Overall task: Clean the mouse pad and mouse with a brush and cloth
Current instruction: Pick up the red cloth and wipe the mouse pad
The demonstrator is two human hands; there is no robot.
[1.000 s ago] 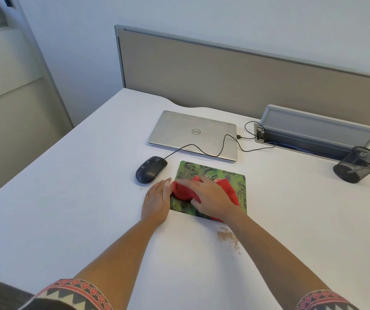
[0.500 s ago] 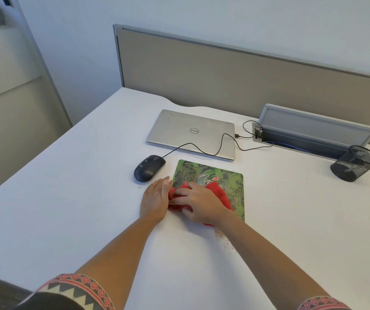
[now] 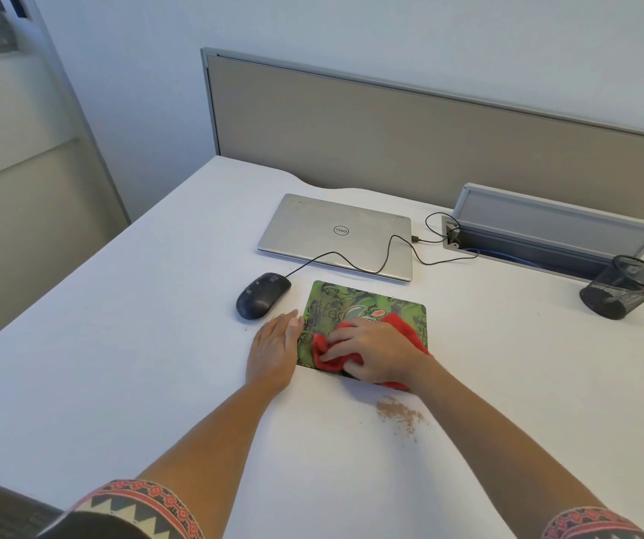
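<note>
You have one green patterned mouse pad (image 3: pixel 363 311) at the centre of the frame, lying flat on the white desk (image 3: pixel 118 344). One red cloth (image 3: pixel 408 330) covers its lower right part. Your right hand (image 3: pixel 377 350) lies on top of the cloth, fingers spread and pressing it onto the pad; the thumb is hidden. Your left hand (image 3: pixel 273 350) rests flat on the desk, fingers together, with its edge touching the pad's left side.

One black mouse (image 3: pixel 262 295) sits just left of the pad's upper left corner, off the pad and apart from both hands. Its cable (image 3: pixel 351 262) runs up and right across one closed silver laptop (image 3: pixel 336 235) above the pad. One small patch of brown crumbs (image 3: pixel 400 414) lies on the desk just below the pad's lower right corner.

At the upper right, one desk cable box (image 3: pixel 554 231) stands with its lid raised. Black and blue cables lie inside it. At the right edge sits one black mesh cup (image 3: pixel 624 287); you cannot tell what it holds. A beige partition (image 3: pixel 390 142) runs behind the desk.
</note>
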